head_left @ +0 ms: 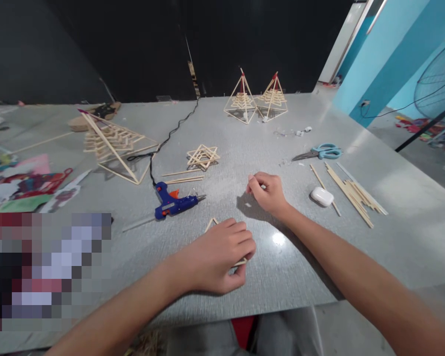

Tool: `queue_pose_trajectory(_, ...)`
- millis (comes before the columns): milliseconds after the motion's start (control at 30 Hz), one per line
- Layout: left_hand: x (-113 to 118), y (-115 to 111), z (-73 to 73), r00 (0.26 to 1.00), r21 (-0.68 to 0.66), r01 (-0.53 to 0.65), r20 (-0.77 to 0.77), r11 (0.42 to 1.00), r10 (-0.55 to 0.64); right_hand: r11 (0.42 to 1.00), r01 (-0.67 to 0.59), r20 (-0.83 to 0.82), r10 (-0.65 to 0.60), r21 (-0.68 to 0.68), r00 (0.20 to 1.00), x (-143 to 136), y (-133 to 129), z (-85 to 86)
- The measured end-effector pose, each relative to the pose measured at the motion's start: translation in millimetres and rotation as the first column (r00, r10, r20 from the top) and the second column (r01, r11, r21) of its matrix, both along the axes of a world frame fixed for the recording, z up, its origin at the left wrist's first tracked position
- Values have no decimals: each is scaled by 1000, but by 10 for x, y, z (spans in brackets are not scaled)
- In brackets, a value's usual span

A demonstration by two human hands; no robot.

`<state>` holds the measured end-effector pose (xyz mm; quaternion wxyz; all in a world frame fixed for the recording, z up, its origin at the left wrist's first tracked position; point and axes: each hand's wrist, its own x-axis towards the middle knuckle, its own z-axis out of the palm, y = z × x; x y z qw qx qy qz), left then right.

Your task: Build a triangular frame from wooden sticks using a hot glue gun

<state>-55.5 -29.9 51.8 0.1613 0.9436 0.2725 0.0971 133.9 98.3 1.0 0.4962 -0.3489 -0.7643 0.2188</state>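
Observation:
My left hand [224, 257] is closed over a small frame of thin wooden sticks [240, 262] near the table's front edge; most of the frame is hidden under the palm, with one corner showing above the wrist. To the right and farther back, my right hand [267, 192] is raised a little over the table, thumb and fingertips pinched together; whatever they hold, if anything, is too small to make out. A blue glue gun [176, 201] lies left of both hands, its nozzle pointing right. Behind it are loose sticks [185, 180] and a stack of stick triangles [203, 157].
The grey table [230, 116] bears stick pyramids at the left [114, 143] and back [241, 101]. Blue-handled scissors [326, 151], a white case [322, 196] and sticks [350, 193] lie at the right. A black cord [176, 129] crosses the left half; colourful scraps [29, 183] lie far left.

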Motion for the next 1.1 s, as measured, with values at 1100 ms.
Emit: queue_pose_trajectory(1100, -171, 167, -94, 976, -17, -108, 188, 994, 109, 999, 8, -5, -8, -41, 1000, 18, -12, 21)
